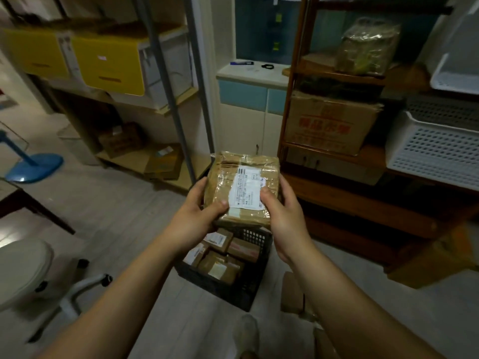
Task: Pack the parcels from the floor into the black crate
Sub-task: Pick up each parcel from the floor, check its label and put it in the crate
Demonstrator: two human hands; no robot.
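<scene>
Grip is two-handed: left hand (pixel 199 206) and right hand (pixel 282 211) clasp the near corners of a taped cardboard parcel (pixel 243 185), thumbs on top, above the black crate (pixel 215 287). It looks stiff, fairly light and slick with tape; opposite edges suit best. Inside, small parcels (pixel 223 257) crowd the crate, and a floor parcel (pixel 291 294) lies beside it.

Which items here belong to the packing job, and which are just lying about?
Job: taped parcel held by left hand and right hand; black crate; small parcels inside it; cardboard parcel on the floor beside the crate.
Lying about: yellow storage bins; red-printed carton; white perforated basket; blue stand base; swivel chair.
</scene>
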